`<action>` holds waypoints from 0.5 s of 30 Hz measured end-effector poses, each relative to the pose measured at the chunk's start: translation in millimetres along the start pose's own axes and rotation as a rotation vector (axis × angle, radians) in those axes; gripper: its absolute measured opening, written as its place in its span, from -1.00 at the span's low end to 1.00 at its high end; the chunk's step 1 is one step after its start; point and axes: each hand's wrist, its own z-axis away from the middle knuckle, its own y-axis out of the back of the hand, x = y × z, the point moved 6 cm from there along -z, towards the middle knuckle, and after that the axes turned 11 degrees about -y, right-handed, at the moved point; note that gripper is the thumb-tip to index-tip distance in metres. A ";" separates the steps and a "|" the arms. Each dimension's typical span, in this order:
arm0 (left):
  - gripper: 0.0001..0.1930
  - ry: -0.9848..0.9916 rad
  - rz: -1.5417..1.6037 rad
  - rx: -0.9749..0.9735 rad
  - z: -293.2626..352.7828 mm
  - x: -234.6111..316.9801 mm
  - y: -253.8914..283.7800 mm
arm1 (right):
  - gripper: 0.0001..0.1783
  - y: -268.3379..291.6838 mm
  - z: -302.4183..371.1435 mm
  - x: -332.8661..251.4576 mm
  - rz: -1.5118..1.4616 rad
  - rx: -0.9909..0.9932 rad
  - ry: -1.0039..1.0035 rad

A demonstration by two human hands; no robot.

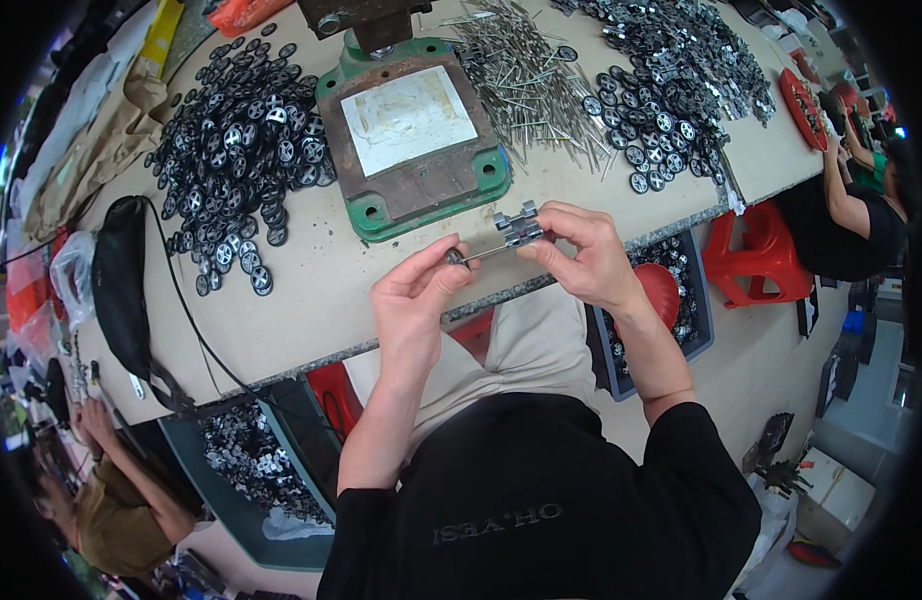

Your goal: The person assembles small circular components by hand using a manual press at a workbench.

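Observation:
My left hand (409,300) pinches a small black wheel (455,257) between thumb and fingers. A thin metal axle (487,251) runs from that wheel to a small grey-and-black notched part (523,231). My right hand (593,262) grips this part, with fingertips closed around its right side. Both hands are held just over the table's near edge, in front of the press base (406,190). How deep the axle sits in the part cannot be made out.
Wheels (236,140) lie heaped left of the press, with axles (526,85) and more wheels (661,130) to its right. Dark metallic parts (681,50) are piled behind. A cable (181,290) crosses the left side. Bins (251,550) (706,345) stand below the table; co-workers sit at both sides.

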 end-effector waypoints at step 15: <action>-0.68 -0.087 -0.104 -0.011 0.9 -4.6 -2.1 | -0.82 -21.1 2.6 2.9 0.105 0.025 0.129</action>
